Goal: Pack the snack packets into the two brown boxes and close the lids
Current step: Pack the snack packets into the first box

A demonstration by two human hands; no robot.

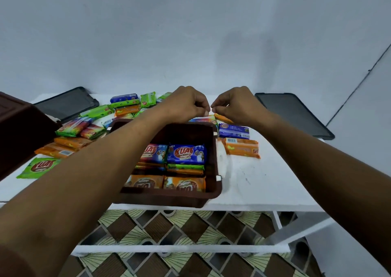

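The open brown box (169, 199) sits at the white table's (264, 188) front edge, part-filled, probably for easy reach. The left hand (186, 105) and right hand (237, 105) curl over loose snack packets (241, 147) beyond its far rim. Whether either grips one is hidden. The second brown box (19, 133) is cut off at the left edge.

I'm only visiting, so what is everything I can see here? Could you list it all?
open brown box: one, brown, table centre
second brown box: one, dark brown, left edge, partly out of view
packed packets: several, blue, orange, green, stacked inside the open box
loose packets: many, green, orange, blue, on the table around it
dark flat panels: two, black, far corners
table: one, white
left grip: bare hand, fingers curled, beyond box's far rim
right grip: same, beside it
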